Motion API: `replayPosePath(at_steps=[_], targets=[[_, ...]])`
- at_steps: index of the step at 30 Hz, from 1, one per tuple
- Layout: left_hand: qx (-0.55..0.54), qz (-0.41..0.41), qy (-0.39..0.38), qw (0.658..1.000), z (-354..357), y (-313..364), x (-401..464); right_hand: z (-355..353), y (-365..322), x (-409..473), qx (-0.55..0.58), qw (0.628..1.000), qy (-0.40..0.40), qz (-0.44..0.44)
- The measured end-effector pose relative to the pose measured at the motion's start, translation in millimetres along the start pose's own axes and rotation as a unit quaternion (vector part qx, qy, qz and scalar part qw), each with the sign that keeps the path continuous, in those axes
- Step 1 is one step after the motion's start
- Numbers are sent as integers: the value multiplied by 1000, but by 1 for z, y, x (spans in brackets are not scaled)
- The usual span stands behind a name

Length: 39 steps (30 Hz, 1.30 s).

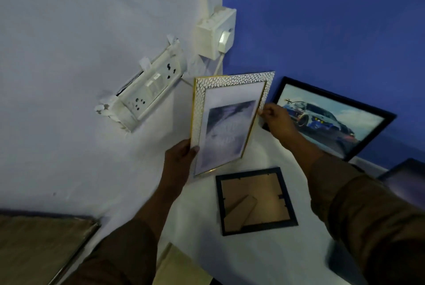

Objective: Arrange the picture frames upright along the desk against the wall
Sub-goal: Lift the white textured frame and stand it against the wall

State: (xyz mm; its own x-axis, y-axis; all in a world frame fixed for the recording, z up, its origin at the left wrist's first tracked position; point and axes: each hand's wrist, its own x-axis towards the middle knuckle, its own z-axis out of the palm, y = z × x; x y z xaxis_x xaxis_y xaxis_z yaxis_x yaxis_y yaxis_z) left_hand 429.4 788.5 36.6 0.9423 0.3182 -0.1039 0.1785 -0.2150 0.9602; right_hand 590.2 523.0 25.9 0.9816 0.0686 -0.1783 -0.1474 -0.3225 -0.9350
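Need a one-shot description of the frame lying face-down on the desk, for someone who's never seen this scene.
Start at the corner where the pale wall meets the blue wall, then drop to the white desk below it. The face-down frame lies flat there, just under the silver pebbled frame held in both hands. Only it shows a brown cardboard back with a fold-out stand; the car picture leans upright.

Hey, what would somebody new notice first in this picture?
First, the white pebbled frame with gold edge, held at centre by the left hand and right hand. Then the black-framed car picture leaning on the blue wall at right, and the black frame lying face down on the desk below.
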Motion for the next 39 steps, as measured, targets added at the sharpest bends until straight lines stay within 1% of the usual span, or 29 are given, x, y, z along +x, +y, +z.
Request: replayPosePath(at_steps=[2, 3, 6, 7, 9, 12, 14, 17, 20, 22, 24, 27, 29, 30, 33, 36, 38, 39], targets=[[11, 25, 10, 1000, 7, 19, -11, -26, 4, -26, 92, 995, 15, 25], [3, 22, 8, 1000, 7, 28, -14, -35, 3, -35, 134, 990, 19, 43], [-18, 15, -31, 999, 19, 54, -33, -80, 3, -69, 220, 972, 16, 83], [-13, 23, -50, 998, 27, 64, -44, -101, 4, -82, 227, 970, 19, 79], [4, 35, -82, 996, 37, 77, -60, -137, 2, -108, 208, 976, 33, 56], [5, 42, -118, 992, 60, 97, -92, -197, 3, -164, 110, 993, 43, 16], [7, 46, -136, 990, 75, 109, -108, -227, 3, -196, 51, 998, 32, -8], [9, 43, -167, 985, 101, 126, -131, -267, 0, -234, -34, 999, 32, -28], [20, 55, -220, 974, 130, 142, -149, -302, -7, -273, -132, 990, 34, -43], [36, 80, -260, 962, 151, 153, -158, -315, -11, -296, -148, 987, 41, -44], [44, 102, -297, 949, 173, 164, -168, -320, -11, -319, -121, 989, 73, -48], [83, 137, -332, 930, 208, 177, -181, -330, 2, -355, -62, 980, 182, -51], [125, 170, -310, 927, 227, 180, -188, -330, 14, -375, -23, 970, 240, -43], [128, 186, -290, 930, 235, 179, -192, -327, 18, -385, -3, 964, 264, -34], [80, 229, -231, 942, 248, 176, -212, -325, 35, -406, 47, 937, 345, 5], [86, 239, -160, 954, 254, 160, -239, -325, 48, -427, 119, 902, 413, 42], [84, 233, -146, 958, 258, 147, -260, -324, 54, -444, 184, 868, 459, 35], [78, 216, -146, 962, 258, 141, -269, -323, 57, -449, 216, 851, 477, 37]])
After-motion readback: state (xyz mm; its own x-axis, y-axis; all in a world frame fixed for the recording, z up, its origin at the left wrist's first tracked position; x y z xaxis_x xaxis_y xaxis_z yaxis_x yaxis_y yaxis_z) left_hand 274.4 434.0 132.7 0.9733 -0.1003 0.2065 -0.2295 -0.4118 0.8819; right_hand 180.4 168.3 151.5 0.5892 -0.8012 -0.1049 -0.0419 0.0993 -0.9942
